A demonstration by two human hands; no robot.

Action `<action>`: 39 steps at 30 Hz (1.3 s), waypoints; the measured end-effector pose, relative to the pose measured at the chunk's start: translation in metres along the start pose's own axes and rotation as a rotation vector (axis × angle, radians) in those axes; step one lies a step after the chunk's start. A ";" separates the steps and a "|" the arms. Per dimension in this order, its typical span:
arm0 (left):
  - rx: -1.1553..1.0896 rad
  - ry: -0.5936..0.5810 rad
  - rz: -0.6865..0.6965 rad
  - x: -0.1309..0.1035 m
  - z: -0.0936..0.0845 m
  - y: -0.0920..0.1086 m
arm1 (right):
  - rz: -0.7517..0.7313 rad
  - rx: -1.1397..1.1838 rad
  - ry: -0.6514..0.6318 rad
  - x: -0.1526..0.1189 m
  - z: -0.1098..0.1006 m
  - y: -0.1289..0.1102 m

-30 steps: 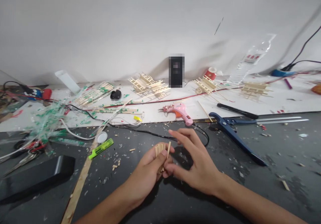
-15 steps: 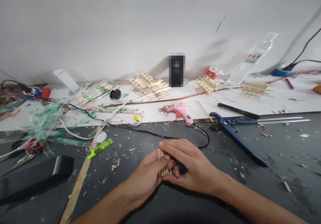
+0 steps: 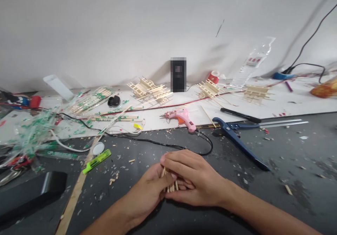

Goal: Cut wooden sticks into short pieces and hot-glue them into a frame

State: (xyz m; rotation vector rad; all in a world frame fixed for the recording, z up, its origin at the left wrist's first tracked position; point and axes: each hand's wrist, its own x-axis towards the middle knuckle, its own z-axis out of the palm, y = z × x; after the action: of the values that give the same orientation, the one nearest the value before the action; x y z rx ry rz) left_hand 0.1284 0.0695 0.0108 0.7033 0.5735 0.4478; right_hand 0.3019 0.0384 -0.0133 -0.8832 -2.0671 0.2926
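Note:
Several short wooden sticks [image 3: 172, 186] lie side by side in a small bundle between my hands, near the front of the dark table. My left hand [image 3: 149, 185] is closed on the bundle, its thumb pressed over the sticks. Curled round the right side and top of the same bundle is my right hand [image 3: 195, 177], its fingertips meeting my left hand. The hands hide much of the sticks. Beyond them lies a pink glue gun [image 3: 184, 118], its nozzle pointing left.
Small wooden carts [image 3: 149, 89] stand along the wall. Blue cutters [image 3: 239, 142] and a black pen [image 3: 240, 115] lie right. At left are a green highlighter [image 3: 97, 161], plastic wrappers [image 3: 34, 129], a black case [image 3: 34, 193] and cables. Scraps dot the dark table [image 3: 126, 210].
The view has shifted, so the background sits further left. My right hand's fingers have shifted slightly around the bundle, and the lower ends of the sticks show a little more spread.

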 end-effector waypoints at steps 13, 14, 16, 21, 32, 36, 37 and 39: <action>-0.024 0.161 0.027 0.004 0.003 0.000 | 0.056 -0.055 0.040 -0.001 0.001 0.001; -0.033 0.150 0.025 0.004 0.003 0.000 | 0.061 -0.055 0.042 -0.002 0.001 0.001; -0.048 0.112 0.028 0.003 0.002 0.000 | 0.076 -0.054 0.040 -0.003 0.000 0.002; -0.042 0.087 0.063 0.002 0.001 -0.003 | 0.084 -0.054 0.038 -0.003 0.000 0.002; -0.149 -0.070 0.039 -0.004 -0.004 -0.005 | 0.071 -0.005 0.060 -0.001 -0.004 0.002; -0.156 -0.070 0.046 -0.003 -0.006 -0.007 | 0.096 -0.047 0.037 -0.003 -0.003 0.001; -0.137 -0.058 0.049 -0.002 -0.007 -0.008 | 0.101 -0.060 0.029 -0.004 -0.003 0.001; -0.081 -0.012 0.062 0.000 -0.008 -0.009 | 0.114 -0.081 0.005 -0.006 -0.002 0.001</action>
State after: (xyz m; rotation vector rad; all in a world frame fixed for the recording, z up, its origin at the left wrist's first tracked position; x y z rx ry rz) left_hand 0.1251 0.0670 0.0000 0.6472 0.5208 0.5210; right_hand 0.3064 0.0342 -0.0160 -1.0521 -2.0400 0.2690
